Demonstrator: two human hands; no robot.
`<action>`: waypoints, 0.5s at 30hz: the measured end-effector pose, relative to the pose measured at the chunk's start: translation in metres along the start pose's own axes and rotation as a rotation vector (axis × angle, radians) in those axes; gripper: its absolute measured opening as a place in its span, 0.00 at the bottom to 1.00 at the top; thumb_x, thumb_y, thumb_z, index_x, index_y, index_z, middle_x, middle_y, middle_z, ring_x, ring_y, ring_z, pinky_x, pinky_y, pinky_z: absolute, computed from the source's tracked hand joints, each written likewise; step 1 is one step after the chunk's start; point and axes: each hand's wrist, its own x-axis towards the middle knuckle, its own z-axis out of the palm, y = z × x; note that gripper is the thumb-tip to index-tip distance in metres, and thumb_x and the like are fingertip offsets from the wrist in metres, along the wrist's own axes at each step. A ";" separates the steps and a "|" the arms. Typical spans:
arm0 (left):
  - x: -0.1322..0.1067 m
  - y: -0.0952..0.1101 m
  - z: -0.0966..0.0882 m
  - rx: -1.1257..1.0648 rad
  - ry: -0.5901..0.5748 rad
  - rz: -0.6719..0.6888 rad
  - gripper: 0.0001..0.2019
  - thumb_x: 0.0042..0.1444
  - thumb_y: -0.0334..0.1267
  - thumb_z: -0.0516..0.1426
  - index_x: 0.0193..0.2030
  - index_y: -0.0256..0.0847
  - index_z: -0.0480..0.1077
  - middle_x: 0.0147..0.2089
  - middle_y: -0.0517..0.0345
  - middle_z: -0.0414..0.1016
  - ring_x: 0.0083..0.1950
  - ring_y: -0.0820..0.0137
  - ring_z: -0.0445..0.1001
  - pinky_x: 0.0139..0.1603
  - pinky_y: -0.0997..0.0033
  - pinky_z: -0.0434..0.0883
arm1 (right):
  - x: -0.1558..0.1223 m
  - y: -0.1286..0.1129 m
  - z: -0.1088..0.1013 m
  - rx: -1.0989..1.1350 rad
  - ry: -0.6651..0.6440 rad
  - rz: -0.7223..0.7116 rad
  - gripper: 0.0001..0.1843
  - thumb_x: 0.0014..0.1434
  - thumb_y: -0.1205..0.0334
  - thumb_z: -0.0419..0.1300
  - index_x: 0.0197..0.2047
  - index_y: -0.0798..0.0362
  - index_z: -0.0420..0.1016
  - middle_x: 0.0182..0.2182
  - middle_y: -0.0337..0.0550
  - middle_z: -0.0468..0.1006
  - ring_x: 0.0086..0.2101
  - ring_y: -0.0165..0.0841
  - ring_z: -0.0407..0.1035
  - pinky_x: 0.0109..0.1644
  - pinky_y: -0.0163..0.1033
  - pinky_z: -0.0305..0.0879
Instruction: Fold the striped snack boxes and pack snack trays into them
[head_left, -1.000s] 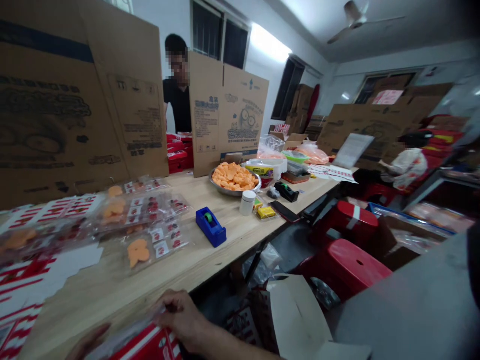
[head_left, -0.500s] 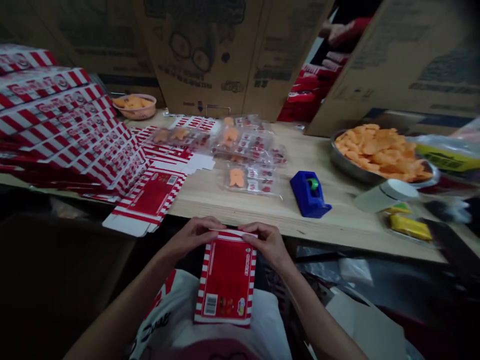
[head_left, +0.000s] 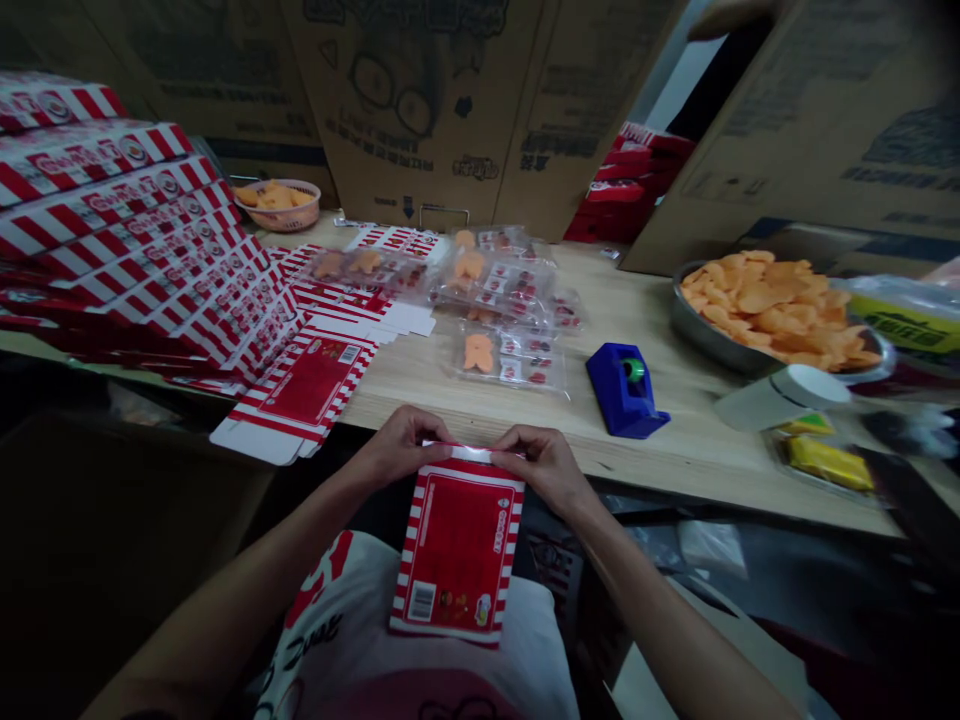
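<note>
Flat red-and-white striped carton point(head_left: 456, 555) is sitting on the person's lap, below the counter edge, barcode panel toward the lap. Left hand point(head_left: 405, 447) and right hand point(head_left: 543, 468) are gripping its top edge from either side, fingers point(head_left: 517, 443) pinched together on the white flap, hands close together. Loose carton blank point(head_left: 300, 395) is lying on the counter point(head_left: 675, 450) just ahead, beside a tall stack of striped blanks point(head_left: 142, 235). Clear bags of orange pieces point(head_left: 499, 360) are lying further on, near a blue tape dispenser point(head_left: 626, 390). Steel bowl of orange crisps point(head_left: 757, 310) is sitting to the right, beside a white bottle point(head_left: 784, 395) and yellow packets point(head_left: 829, 462).
</note>
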 end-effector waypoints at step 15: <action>-0.023 -0.026 0.030 0.243 0.271 0.273 0.08 0.53 0.32 0.57 0.38 0.39 0.77 0.41 0.48 0.81 0.45 0.63 0.78 0.48 0.65 0.72 | -0.029 0.038 0.020 0.227 0.298 -0.048 0.07 0.45 0.60 0.69 0.29 0.51 0.77 0.35 0.44 0.81 0.38 0.37 0.73 0.45 0.43 0.68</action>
